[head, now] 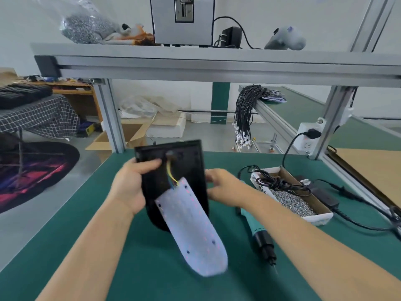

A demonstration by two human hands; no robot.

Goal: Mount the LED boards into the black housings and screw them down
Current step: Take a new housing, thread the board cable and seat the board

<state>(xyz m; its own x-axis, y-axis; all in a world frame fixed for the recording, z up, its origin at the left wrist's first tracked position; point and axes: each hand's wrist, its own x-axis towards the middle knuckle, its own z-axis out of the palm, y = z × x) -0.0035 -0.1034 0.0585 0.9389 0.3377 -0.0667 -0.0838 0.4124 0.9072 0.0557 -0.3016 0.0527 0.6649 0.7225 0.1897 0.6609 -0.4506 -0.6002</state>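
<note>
Your right hand (219, 185) is half hidden behind the black housing (173, 170) at three o'clock; the LED board (193, 227) blurs toward six o'clock, its LEDs unreadable.

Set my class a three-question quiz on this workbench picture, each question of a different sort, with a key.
1. True or false: the LED board is already seated flat inside the black housing.
2. Which hand grips the housing's left edge? A) left hand B) right hand
3. Fill in: the electric screwdriver lies on the green ____, beside the box of screws.

Key: 1 false, it hangs out, tethered by wires; 2 A; 3 mat.
</note>
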